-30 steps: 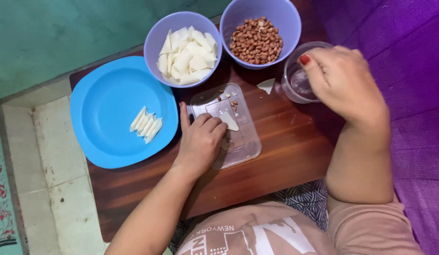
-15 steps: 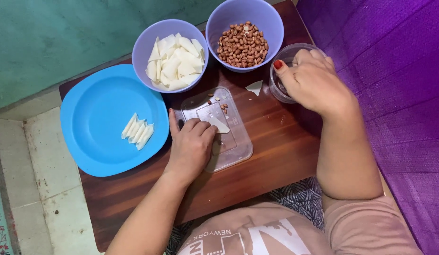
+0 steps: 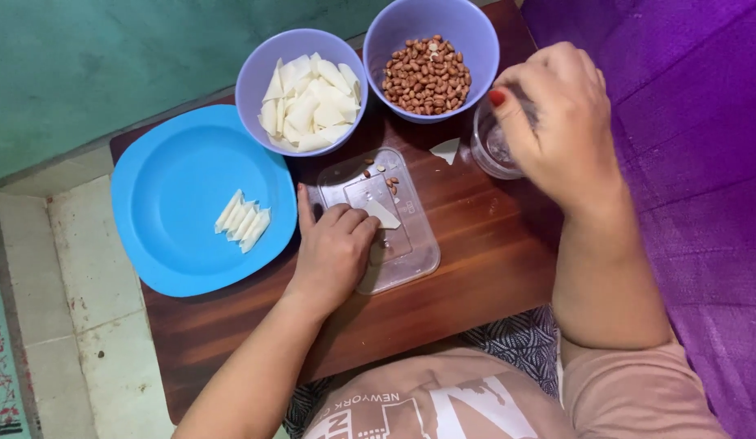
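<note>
My left hand (image 3: 333, 248) rests on a clear plastic lid (image 3: 394, 244) lying flat on the wooden table (image 3: 475, 268), its fingers pinning a small white wrapper piece (image 3: 384, 215). A few peanuts (image 3: 382, 175) lie on the lid's far end. My right hand (image 3: 557, 122) reaches into a small clear glass (image 3: 492, 150) at the table's far right, fingertips dipped inside it; whether it holds anything is hidden. A loose white triangle of wrapper (image 3: 446, 149) lies beside the glass.
A blue plate (image 3: 175, 236) on the left carries several rolled white pieces (image 3: 243, 221). Behind stand two lilac bowls, one with white wrapper triangles (image 3: 307, 102), one with peanuts (image 3: 427, 75). Purple cloth (image 3: 703, 162) lies to the right, tiled floor (image 3: 69, 268) to the left.
My right hand has moved over the glass and its fingers have dipped into it. My left hand stays on the wrapper on the lid. The view has shifted a little.
</note>
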